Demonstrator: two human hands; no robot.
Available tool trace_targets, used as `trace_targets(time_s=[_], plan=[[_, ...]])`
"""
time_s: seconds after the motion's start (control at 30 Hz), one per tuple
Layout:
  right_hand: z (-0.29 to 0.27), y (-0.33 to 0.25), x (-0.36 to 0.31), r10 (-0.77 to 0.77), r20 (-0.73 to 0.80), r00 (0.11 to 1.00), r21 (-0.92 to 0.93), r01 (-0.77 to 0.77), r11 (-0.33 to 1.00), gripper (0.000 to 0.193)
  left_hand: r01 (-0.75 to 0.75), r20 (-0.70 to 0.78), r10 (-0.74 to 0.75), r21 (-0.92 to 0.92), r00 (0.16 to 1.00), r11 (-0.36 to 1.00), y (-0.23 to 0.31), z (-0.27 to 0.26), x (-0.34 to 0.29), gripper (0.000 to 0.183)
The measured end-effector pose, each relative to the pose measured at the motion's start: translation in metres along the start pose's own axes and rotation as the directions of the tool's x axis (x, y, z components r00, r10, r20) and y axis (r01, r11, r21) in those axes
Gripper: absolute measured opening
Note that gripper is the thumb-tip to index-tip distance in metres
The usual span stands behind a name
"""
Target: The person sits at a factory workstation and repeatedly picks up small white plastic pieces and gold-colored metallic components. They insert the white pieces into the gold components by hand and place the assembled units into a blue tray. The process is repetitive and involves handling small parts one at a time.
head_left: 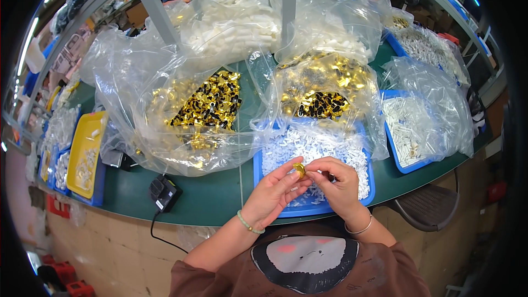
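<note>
- Right now, in the head view, the left hand [272, 191] and right hand [335, 182] pinch a small gold cap [299, 170] together, fingers closed on it.
- They sit over the blue tray [258, 171] of white bits, at the worktop's [220, 192] near edge.
- It looks like a fitting step; next needs a steady push.
</note>
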State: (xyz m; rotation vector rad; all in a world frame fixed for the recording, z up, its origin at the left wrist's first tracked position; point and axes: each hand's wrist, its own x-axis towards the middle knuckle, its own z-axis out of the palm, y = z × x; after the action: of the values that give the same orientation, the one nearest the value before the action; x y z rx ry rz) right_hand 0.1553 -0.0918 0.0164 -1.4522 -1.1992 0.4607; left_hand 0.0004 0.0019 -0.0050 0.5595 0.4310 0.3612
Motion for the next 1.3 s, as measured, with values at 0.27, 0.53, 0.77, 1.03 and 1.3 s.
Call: trace_targets(time_s=[0.27, 0.53, 0.77, 1.03, 1.3], plan=[[0.003, 0.004, -0.003, -0.069, -0.004, 0.998, -0.078, 0.068, 0.995, 0.016, 0.004, -0.045, -0.001, 0.056, 0.999, 0.998, -0.004, 0.001, 0.001, 0.027], [0.006, 0.007, -0.005, -0.175, -0.021, 0.984, -0.112, 0.172, 0.979, 0.019, 0.010, 0.036, -0.008, -0.055, 0.999, 0.998, -0.013, -0.010, 0.005, 0.023], [0.008, 0.006, -0.007, -0.209, -0.037, 0.977, -0.113, 0.203, 0.973, 0.020, -0.004, 0.025, 0.006, -0.084, 1.000, 0.996, -0.013, -0.009, 0.003, 0.028], [0.005, 0.007, -0.007, -0.276, 0.017, 0.961, -0.150, 0.275, 0.950, 0.020, -0.042, -0.002, 0.042, -0.029, 0.999, 0.999, -0.015, -0.005, 0.001, 0.025], [0.004, 0.001, -0.001, -0.141, 0.043, 0.989, -0.102, 0.145, 0.984, 0.026, -0.068, -0.027, 0.066, -0.074, 0.997, 0.995, -0.007, 0.001, 0.003, 0.024]])
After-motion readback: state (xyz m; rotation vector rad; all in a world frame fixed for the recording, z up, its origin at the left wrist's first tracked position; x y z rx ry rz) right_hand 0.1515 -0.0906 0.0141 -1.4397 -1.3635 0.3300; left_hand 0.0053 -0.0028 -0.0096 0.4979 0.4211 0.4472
